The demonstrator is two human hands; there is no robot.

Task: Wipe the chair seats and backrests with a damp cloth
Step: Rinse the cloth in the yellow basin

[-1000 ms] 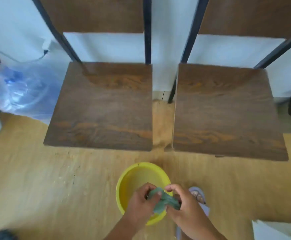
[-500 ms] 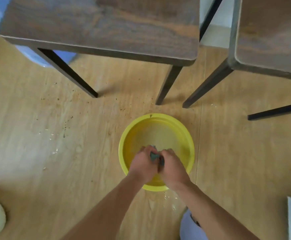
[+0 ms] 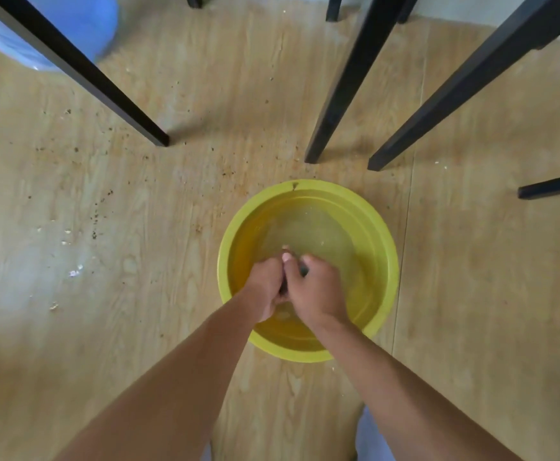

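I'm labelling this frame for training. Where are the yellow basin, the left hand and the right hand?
yellow basin [image 3: 383, 234]: head view, bare far-right rim.
left hand [image 3: 265, 287]: head view, back of the hand.
right hand [image 3: 318, 291]: head view, back of the hand.

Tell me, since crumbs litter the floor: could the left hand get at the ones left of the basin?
Probably yes. Open floor lies between the basin and the crumbs, but the left hand is clasped with the right hand on the cloth.
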